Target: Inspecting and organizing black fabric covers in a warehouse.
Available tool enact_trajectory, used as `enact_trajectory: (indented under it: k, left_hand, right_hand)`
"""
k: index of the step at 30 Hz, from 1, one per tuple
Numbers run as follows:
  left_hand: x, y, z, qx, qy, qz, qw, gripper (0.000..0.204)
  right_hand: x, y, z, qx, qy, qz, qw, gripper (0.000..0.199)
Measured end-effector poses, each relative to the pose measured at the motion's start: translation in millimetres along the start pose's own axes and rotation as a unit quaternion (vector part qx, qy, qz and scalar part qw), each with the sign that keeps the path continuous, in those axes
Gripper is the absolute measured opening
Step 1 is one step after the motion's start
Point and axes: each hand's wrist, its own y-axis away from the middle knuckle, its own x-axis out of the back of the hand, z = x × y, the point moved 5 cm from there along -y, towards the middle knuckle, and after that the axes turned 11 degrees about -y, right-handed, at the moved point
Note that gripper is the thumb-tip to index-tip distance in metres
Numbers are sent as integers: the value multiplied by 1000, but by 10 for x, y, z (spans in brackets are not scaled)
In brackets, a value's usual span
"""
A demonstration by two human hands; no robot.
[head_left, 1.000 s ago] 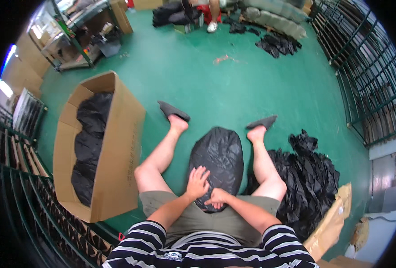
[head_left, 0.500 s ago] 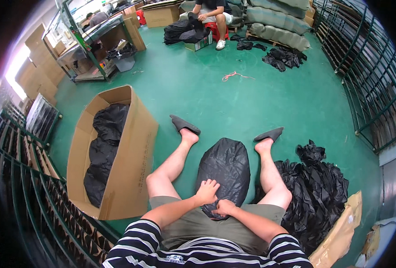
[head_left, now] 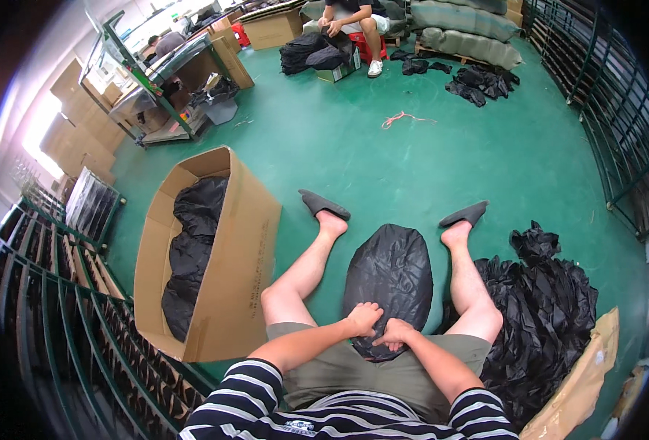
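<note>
Between my legs an oval bundle in a wrinkled black cover (head_left: 389,264) lies on the floor, its near end against my shorts. On its near left part rests my left hand (head_left: 365,320), fingers curled down on the black material. My right hand (head_left: 395,334) is just beside it at the near end, fingers bent in on the cover with one finger pointing left. Exactly what the fingertips pinch is too small to make out. To my right, a heap of loose black covers (head_left: 537,315) spreads beside my leg.
A tall open carton (head_left: 247,257) at my left contains black-covered bundles (head_left: 189,253). Green metal racks (head_left: 68,323) flank both sides. Flattened brown cardboard (head_left: 577,378) lies at the near right. Farther off, a seated person (head_left: 350,18) handles black material; pink string (head_left: 405,117) lies on the floor.
The whole view has shifted, so everything appears farther right. My hands stay at the bundle's near end; the right hand's fingers have moved slightly and show more clearly.
</note>
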Motion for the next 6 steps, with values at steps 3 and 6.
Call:
enact_trajectory:
  k: [3,6]
  left_hand:
    - [-69,-41,7,13,-18,-20,1000,62]
    - [-65,-33,29,35,-38,-33,998,59]
  right_hand:
    - [-6,32,-24,5,3,5,1000,45]
    - [-18,-5,-34,5,12,19,1000,46]
